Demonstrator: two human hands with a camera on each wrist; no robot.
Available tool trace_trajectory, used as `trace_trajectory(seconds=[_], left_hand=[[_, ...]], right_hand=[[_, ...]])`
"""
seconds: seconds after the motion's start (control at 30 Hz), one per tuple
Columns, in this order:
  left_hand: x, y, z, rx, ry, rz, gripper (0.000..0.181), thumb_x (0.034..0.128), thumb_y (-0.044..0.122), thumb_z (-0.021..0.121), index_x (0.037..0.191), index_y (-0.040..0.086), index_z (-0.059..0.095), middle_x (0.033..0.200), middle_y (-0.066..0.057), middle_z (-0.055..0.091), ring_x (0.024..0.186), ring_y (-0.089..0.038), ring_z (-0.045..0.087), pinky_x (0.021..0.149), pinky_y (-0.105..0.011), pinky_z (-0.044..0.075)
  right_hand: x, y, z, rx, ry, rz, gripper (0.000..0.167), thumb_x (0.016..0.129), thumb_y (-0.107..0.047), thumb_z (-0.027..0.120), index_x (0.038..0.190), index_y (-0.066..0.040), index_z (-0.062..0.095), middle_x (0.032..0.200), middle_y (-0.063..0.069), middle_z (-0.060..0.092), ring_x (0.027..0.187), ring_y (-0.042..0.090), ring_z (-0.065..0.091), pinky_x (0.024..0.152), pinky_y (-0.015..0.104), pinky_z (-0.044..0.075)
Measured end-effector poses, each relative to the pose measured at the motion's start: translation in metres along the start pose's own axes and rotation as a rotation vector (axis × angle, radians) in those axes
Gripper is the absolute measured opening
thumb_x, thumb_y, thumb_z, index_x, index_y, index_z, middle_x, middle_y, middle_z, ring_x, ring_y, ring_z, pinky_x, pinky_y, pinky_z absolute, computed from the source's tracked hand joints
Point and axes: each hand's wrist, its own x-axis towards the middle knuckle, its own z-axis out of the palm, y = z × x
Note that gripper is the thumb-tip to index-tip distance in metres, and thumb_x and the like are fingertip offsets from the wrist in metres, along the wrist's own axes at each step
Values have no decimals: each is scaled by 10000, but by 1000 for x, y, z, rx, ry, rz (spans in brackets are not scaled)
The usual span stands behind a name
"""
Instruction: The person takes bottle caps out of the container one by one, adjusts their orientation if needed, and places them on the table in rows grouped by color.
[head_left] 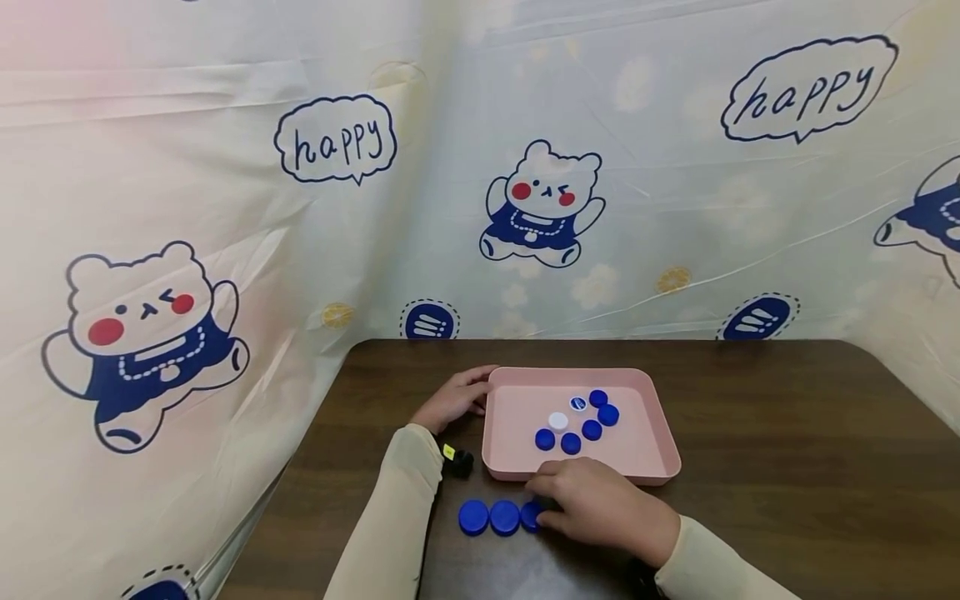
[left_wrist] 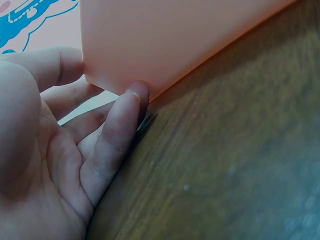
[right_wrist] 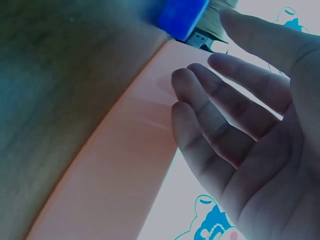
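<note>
My left hand (head_left: 455, 398) touches the left side of a pink tray (head_left: 517, 467); in the left wrist view its fingertips rest against the tray's outer wall. Several blue round caps (head_left: 571, 443) lie in the tray with a white round cap (head_left: 558, 421) and a disc with a blue-and-white face (head_left: 577, 404). In front of the tray, three blue caps stand in a row: a left one (head_left: 473, 517), a middle one (head_left: 505, 517) and a right one (head_left: 531, 516). My right hand (head_left: 600, 507) is beside the right cap, partly covering it. In the right wrist view, its loosely bent fingers are apart from a blue cap (right_wrist: 183, 19).
The tray and caps are on a dark brown wooden table (head_left: 787, 433). Behind and to the sides hangs a pale cloth (head_left: 675, 192) printed with bears and lettering. A black device with a yellow tag (head_left: 459, 461) is at the left wrist.
</note>
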Motion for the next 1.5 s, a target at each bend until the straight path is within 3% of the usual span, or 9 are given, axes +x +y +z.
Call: trace_trajectory(seconds=[0.37, 0.73, 0.97, 1.23, 1.5], left_hand=[[2, 0, 3, -2, -9, -14, 451, 1015, 297, 514, 1454, 203, 470, 1181, -66, 608, 924, -256, 614, 785, -360, 542], [2, -1, 4, -14, -15, -10, 453, 1020, 273, 507, 1462, 187, 457, 1168, -91, 610, 910, -249, 613, 769, -354, 541], [0, 3, 2, -13, -28, -11, 455, 1025, 255, 499, 1469, 174, 446, 1189, -118, 607, 907, -248, 619, 779, -372, 541], [3, -1, 1, -13, -11, -9, 443, 1018, 272, 511, 1454, 201, 471, 1137, -84, 621, 904, -248, 618, 767, -353, 543], [1, 1, -1, 2, -12, 0, 442, 1022, 261, 501, 1455, 185, 467, 1141, -88, 618, 898, -242, 615, 767, -348, 542]], right_hand=[[-6, 8, -19, -62, 112, 2, 244, 871, -239, 744, 1085, -122, 730, 996, -46, 671, 894, 59, 623, 797, 289, 532], [-4, 29, -34, -108, 159, 139, 282, 862, -266, 750, 1103, -122, 733, 1063, -8, 682, 981, 144, 645, 838, 364, 533], [-3, 47, -37, -91, 182, 195, 295, 842, -242, 769, 1092, -90, 731, 1029, 28, 694, 876, 162, 643, 794, 371, 541], [-6, 65, -37, -69, 198, 354, 316, 809, -236, 797, 1107, -142, 745, 1089, 15, 699, 1037, 205, 647, 883, 415, 516], [-7, 81, -39, -16, 185, 377, 362, 822, -208, 791, 1167, -123, 717, 1129, 56, 680, 1065, 252, 632, 893, 457, 505]])
